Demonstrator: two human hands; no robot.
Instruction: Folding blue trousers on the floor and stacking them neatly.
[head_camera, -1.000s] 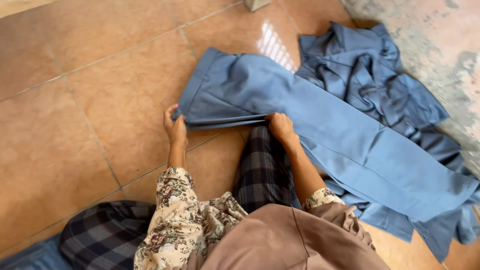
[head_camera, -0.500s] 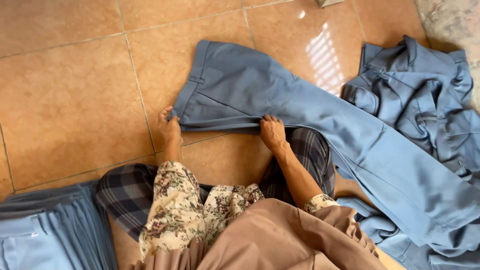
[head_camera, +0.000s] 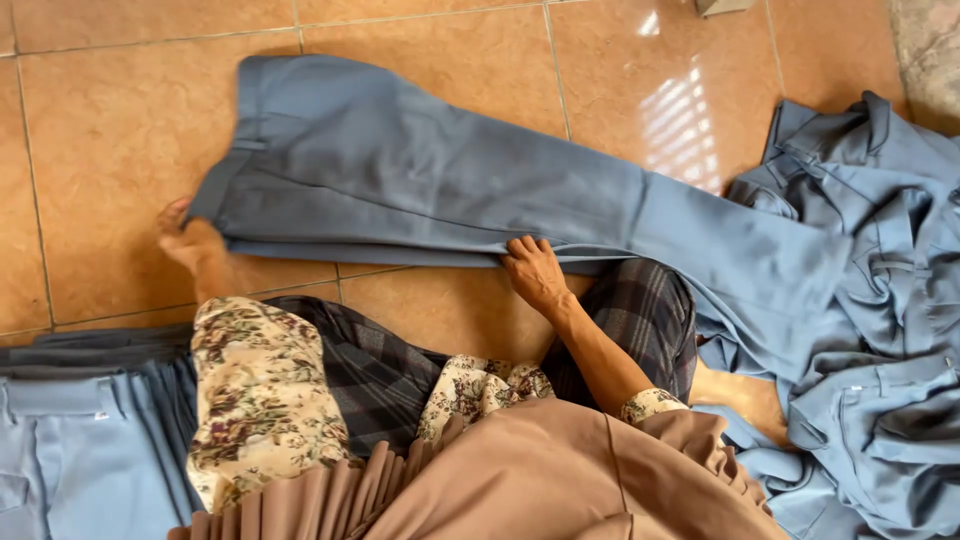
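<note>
A pair of blue trousers (head_camera: 450, 190) lies flat across the tiled floor (head_camera: 100, 180), waistband toward the left. The left hand (head_camera: 195, 245) sits at the waistband corner, blurred, its grip on the cloth impossible to tell. The right hand (head_camera: 535, 272) rests palm down on the lower edge of the trousers, fingers flat, gripping nothing. A heap of blue garments (head_camera: 870, 300) lies to the right, touching the trouser leg. More folded blue clothing (head_camera: 80, 440) sits at the lower left.
</note>
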